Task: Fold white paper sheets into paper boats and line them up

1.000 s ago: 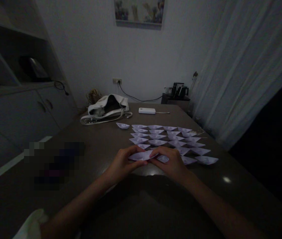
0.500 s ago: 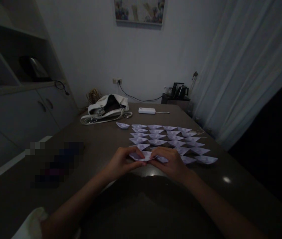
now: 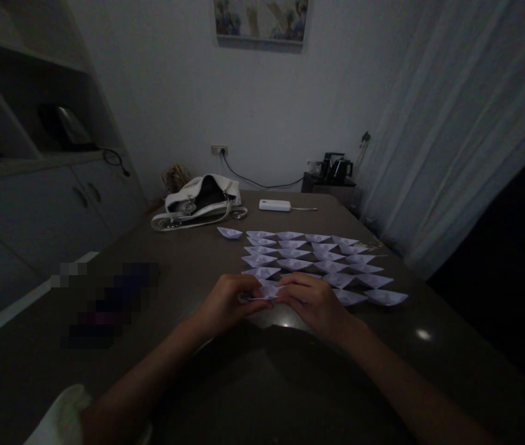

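Between my two hands is a white paper boat (image 3: 269, 290), pinched at both ends above the near part of the table. My left hand (image 3: 231, 301) closes thumb and fingers on its left end. On the opposite end, my right hand (image 3: 311, 301) grips with its fingers bent together. Both hands cover much of the boat's sides. Just beyond them, several folded paper boats (image 3: 294, 264) stand in rows, and the nearest ones are partly hidden behind my right hand. One paper boat (image 3: 230, 233) sits apart at the far left of the rows.
A white handbag (image 3: 202, 201) lies at the back left of the brown table (image 3: 188, 259). Right of it is a white power bank (image 3: 275, 205) with a strap. A blurred dark patch (image 3: 114, 303) covers something on the left. A black kettle (image 3: 340, 168) stands beyond the far edge.
The fingers of both hands have closed further over the paper boat, so less of it shows. The rows of boats stay as they were, and the view has shifted very slightly.
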{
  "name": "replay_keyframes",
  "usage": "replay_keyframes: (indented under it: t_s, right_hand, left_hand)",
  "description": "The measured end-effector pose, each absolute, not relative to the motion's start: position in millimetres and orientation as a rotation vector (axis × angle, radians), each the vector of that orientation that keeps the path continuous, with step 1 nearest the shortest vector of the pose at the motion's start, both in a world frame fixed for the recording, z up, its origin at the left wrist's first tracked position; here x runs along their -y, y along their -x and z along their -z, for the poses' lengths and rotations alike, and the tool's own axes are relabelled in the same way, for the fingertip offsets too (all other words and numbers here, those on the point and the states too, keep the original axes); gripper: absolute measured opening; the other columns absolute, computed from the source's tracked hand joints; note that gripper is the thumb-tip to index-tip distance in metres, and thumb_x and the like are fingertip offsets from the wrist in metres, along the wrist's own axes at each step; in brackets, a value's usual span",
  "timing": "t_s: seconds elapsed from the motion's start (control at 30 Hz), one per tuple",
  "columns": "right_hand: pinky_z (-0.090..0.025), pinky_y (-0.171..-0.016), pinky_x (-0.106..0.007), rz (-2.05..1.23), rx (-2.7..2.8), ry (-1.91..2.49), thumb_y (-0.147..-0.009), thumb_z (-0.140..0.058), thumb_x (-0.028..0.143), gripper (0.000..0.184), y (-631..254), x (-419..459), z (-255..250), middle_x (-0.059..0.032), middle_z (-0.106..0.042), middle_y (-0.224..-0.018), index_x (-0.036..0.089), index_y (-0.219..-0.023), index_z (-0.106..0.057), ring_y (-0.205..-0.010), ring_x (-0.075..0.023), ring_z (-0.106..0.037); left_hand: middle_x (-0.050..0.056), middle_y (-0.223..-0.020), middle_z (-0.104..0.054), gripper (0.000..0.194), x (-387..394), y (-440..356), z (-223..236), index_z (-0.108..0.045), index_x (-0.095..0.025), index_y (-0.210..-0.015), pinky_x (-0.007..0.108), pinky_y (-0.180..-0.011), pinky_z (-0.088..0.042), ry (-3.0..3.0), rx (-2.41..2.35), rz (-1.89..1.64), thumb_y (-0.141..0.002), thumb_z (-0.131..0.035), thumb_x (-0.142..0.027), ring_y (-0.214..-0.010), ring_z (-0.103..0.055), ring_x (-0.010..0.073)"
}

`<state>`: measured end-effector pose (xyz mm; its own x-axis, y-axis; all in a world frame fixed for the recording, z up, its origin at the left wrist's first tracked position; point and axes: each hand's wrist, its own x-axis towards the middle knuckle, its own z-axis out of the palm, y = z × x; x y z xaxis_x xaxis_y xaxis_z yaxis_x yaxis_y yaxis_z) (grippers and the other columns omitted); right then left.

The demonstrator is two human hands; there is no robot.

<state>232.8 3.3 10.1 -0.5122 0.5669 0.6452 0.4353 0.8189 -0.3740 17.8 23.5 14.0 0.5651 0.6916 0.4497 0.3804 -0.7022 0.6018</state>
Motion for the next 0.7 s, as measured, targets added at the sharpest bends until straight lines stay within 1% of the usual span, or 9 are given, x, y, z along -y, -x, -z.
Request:
replay_keyframes:
  t_s: [0.07,0.13,0.2,0.27,0.3,0.37,0.47,0.6,0.7]
  right_hand:
    - [-0.052,-0.069,-0.029,-0.389,2.078,0.815,-0.085,-0.063,0.020,0.005,-229.3,-1.8,-9.0,-0.0064,-0.068,-0.084,0.017,-0.083,-0.066,-0.077,-0.0182,-0.065]
    - [-0.052,-0.064,-0.028,-0.611,1.913,0.896,-0.081,-0.069,0.024,0.007,-224.9,-1.0,-6.7,-0.0030,-0.067,-0.077,0.018,-0.081,-0.065,-0.070,-0.0168,-0.065]
    - [-0.052,-0.061,-0.028,-0.755,1.760,0.937,-0.077,-0.072,0.025,0.010,-221.1,-1.2,-3.9,-0.0017,-0.067,-0.074,0.019,-0.077,-0.064,-0.067,-0.0166,-0.065]
    - [-0.052,-0.065,-0.029,-0.814,1.660,0.942,-0.073,-0.075,0.025,0.011,-218.7,-2.3,-1.9,-0.0025,-0.068,-0.077,0.020,-0.072,-0.065,-0.073,-0.0181,-0.066]
    - [-0.052,-0.067,-0.030,-0.831,1.624,0.938,-0.071,-0.075,0.025,0.012,-218.0,-3.0,-1.3,-0.0030,-0.069,-0.079,0.020,-0.070,-0.065,-0.076,-0.0189,-0.066]
    - [-0.053,-0.068,-0.031,-0.856,1.567,0.925,-0.068,-0.077,0.026,0.013,-217.3,-4.2,-1.4,-0.0030,-0.069,-0.078,0.020,-0.067,-0.065,-0.078,-0.0197,-0.066]
    - [-0.052,-0.062,-0.029,-0.899,1.510,0.918,-0.067,-0.077,0.027,0.015,-215.8,-4.4,-3.6,-0.0009,-0.068,-0.072,0.020,-0.069,-0.064,-0.070,-0.0176,-0.066]
    - [-0.050,-0.056,-0.025,-0.980,1.393,0.955,-0.066,-0.078,0.026,0.023,-212.6,-2.7,-6.9,0.0000,-0.068,-0.075,0.020,-0.079,-0.060,-0.063,-0.0143,-0.064]
    - [-0.050,-0.055,-0.027,-1.080,1.372,0.975,-0.067,-0.077,0.030,0.031,-212.9,-3.1,-6.9,-0.0018,-0.070,-0.076,0.020,-0.092,-0.061,-0.061,-0.0153,-0.064]
  left_hand:
    - [0.001,-0.070,-0.066,0.020,-22.5,-18.1,-15.0,-0.063,-0.014,-0.068,0.021,-0.060,-0.042,-2.311,-0.882,-0.993,-0.075,-0.074,-0.028,-0.065,-0.061,0.0152]
    - [0.001,-0.070,-0.067,0.019,-21.3,-19.1,-14.9,-0.063,-0.014,-0.068,0.022,-0.062,-0.043,-2.239,-0.902,-1.016,-0.074,-0.075,-0.028,-0.067,-0.061,0.0157]
    - [0.001,-0.075,-0.068,0.020,-20.2,-21.5,-13.8,-0.064,-0.015,-0.079,0.022,-0.060,-0.044,-2.081,-0.926,-1.029,-0.072,-0.076,-0.029,-0.067,-0.062,0.0157]
    - [0.002,-0.083,-0.070,0.032,-19.7,-25.5,-12.2,-0.064,-0.016,-0.095,0.022,-0.057,-0.046,-1.835,-0.928,-1.035,-0.070,-0.077,-0.030,-0.065,-0.063,0.0153]
    - [0.003,-0.086,-0.071,0.036,-19.5,-27.9,-11.6,-0.064,-0.016,-0.099,0.022,-0.057,-0.047,-1.709,-0.909,-1.029,-0.069,-0.078,-0.030,-0.066,-0.064,0.0153]
    - [0.004,-0.083,-0.073,0.033,-19.3,-32.4,-11.3,-0.067,-0.014,-0.093,0.025,-0.063,-0.051,-1.513,-0.854,-1.005,-0.067,-0.079,-0.029,-0.068,-0.066,0.0162]
    - [0.003,-0.070,-0.073,0.023,-17.6,-36.9,-13.6,-0.069,-0.012,-0.075,0.026,-0.068,-0.053,-1.355,-0.843,-0.984,-0.063,-0.080,-0.029,-0.067,-0.068,0.0164]
    - [0.003,-0.066,-0.073,0.023,-13.5,-38.7,-16.9,-0.070,-0.012,-0.072,0.025,-0.066,-0.055,-1.259,-0.878,-1.001,-0.063,-0.082,-0.030,-0.062,-0.067,0.0146]
    - [0.004,-0.067,-0.074,0.026,-12.9,-38.8,-15.8,-0.070,-0.012,-0.072,0.028,-0.067,-0.056,-1.246,-0.883,-1.026,-0.062,-0.082,-0.032,-0.063,-0.068,0.0162]
